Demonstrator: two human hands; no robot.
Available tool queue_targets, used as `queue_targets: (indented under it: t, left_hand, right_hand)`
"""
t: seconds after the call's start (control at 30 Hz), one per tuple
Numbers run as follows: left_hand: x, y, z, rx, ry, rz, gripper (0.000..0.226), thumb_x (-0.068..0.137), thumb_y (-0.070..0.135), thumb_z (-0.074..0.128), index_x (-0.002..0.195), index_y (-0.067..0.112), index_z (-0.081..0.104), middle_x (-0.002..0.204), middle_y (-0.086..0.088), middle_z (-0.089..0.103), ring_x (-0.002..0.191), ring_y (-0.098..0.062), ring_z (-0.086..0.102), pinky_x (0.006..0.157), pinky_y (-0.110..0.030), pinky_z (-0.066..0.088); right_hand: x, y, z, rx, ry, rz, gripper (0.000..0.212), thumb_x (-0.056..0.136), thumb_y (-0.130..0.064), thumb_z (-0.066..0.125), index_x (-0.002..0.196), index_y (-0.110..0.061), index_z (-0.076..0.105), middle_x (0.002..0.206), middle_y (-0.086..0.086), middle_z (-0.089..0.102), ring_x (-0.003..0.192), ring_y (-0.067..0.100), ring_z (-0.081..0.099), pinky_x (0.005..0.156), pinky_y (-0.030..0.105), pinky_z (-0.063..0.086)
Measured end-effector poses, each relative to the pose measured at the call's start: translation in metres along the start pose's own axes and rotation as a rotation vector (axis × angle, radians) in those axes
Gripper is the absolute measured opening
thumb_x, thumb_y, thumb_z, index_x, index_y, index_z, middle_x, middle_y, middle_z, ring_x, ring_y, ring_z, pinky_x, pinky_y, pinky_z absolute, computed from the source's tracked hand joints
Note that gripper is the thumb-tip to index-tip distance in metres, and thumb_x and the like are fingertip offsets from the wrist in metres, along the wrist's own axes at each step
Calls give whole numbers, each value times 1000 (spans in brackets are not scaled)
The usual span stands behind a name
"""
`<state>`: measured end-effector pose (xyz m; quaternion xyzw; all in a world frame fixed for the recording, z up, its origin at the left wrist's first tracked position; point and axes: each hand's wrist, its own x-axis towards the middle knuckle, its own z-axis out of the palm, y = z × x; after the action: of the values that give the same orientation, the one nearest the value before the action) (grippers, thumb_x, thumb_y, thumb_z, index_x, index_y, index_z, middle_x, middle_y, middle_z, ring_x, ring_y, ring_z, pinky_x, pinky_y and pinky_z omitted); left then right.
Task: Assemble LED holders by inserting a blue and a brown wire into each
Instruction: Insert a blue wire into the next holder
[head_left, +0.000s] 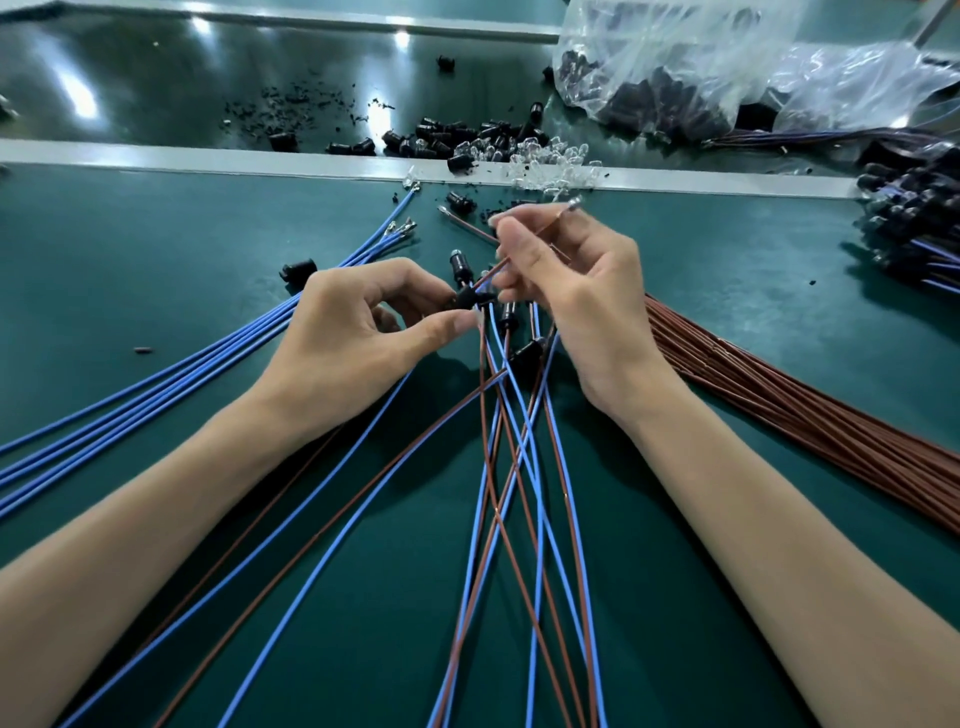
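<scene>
Two bare hands, both busy. The left hand (363, 322) is curled, thumb and forefinger pinching one black LED holder (467, 299) just above the mat at centre frame. The right hand (566, 291) is closed in a pinch on one brown wire (551, 220). Its metal terminal pokes up past the fingertips and its lower stretch runs down toward the holder; can't tell if it is seated. Under the hands are roughly three wired holders (506, 313), trailing blue and brown leads that cross toward the viewer. Loose blue wires (249, 338) at left number about six, fanned, crimped ends pointing away. The brown bundle (779, 410) at right holds dozens, too many to count. One spare brown lead (467, 227) lies beyond the fingers. One loose holder (298, 273) sits left of the left hand. A heap of black holders (441, 137) and a heap of clear LEDs (545, 156) lie at the pale strip (208, 157). One clear crinkled plastic bag (727, 52) is top right, dark parts inside. A stack of wired assemblies (914, 218) is at the right edge. The surface is a matte teal-green mat (156, 249). Beyond the strip is a glossy dark surface (156, 78) reflecting overhead lights and scattered with black crumbs (296, 104). Holders are short black cylinders, the wires are thin with smooth insulation, and the LEDs are small clear domes.
</scene>
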<state>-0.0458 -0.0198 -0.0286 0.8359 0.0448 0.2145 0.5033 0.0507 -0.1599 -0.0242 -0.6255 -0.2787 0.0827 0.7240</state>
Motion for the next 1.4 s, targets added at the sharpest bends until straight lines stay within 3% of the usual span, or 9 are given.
queue_targets:
  t: [0.1,0.23,0.47,0.7,0.83,0.93,1.03,1.2,1.4]
  left_hand:
    - [1,-1,0,9,11,3,19,70,43,71,78,25,68,67,16,66,61,-7,54,60,-40,44]
    - [0,-2,0,21,5,22,22,71,41,71,82,22,68,69,14,67,63,-1,56,59,-33,44]
    - [0,-2,0,40,32,22,21,72,42,70,82,23,68,65,14,63,62,-3,54,60,-35,44]
    - [0,-3,2,73,-13,59,19,73,39,69,85,25,67,74,10,68,65,-7,60,57,-23,44]
    - [1,-7,1,147,-51,102,18,82,28,71,98,29,65,78,3,68,68,-19,61,60,-21,46]
    - [2,-7,2,129,-55,105,12,83,27,71,92,32,64,79,-4,69,68,-27,61,59,-27,48]
    - [3,-9,2,76,-33,57,17,85,21,71,85,33,60,78,-8,68,67,-32,61,62,-31,51]
    - [3,-11,1,47,-34,45,12,85,21,70,86,28,61,75,-5,67,65,-32,63,62,-36,51]
    - [5,-11,-1,17,-31,30,15,86,21,69,88,32,59,74,9,67,65,-18,63,64,-26,51]
  right_hand:
    - [1,2,-1,-49,26,-16,14,87,-2,65,79,-13,62,58,-7,63,54,6,60,56,17,49]
    - [-3,3,3,-125,-133,13,15,83,-1,69,76,-13,65,56,-10,63,50,4,59,53,15,47]
    - [1,3,0,-50,56,24,15,87,-3,65,80,-15,62,64,-8,61,57,6,61,56,18,49]
    - [-5,0,5,-138,-88,17,17,79,5,71,74,-10,66,62,-6,63,56,0,60,55,11,47]
    - [-7,-3,4,-337,-91,-24,6,80,-8,75,77,-10,70,68,-2,65,60,10,62,59,21,51]
    - [1,-3,0,-557,-26,-149,10,85,-19,71,83,-9,72,70,-5,64,60,8,57,61,19,44]
    - [38,-6,-13,-800,106,-209,13,90,-16,64,95,-9,73,90,3,66,78,10,58,74,17,44]
    - [103,11,-36,-1159,-16,97,30,89,-15,61,118,-18,66,127,10,58,112,24,57,101,30,43]
    - [112,25,-32,-1144,105,202,16,85,-14,63,95,-24,70,113,7,67,106,24,61,91,32,50]
